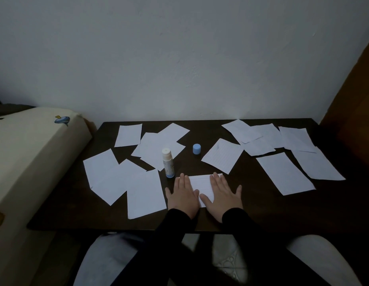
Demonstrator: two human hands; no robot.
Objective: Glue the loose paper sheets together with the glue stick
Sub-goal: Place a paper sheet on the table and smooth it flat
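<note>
A lined white sheet (201,183) lies at the front middle of the dark table (251,207). My left hand (182,194) lies flat on its left edge and my right hand (221,194) lies flat on its right part, fingers spread. The glue stick (168,163) stands upright and uncapped just beyond my left hand. Its blue cap (196,149) stands farther back, to the right. Several loose white sheets lie scattered: one group at the left (125,180), one at the back middle (158,145), and others at the right (284,172).
A cream cushioned piece of furniture (31,153) borders the table's left side. A pale wall (179,58) rises behind the table. A brown wooden surface (354,112) stands at the right. My knees show below the table's front edge.
</note>
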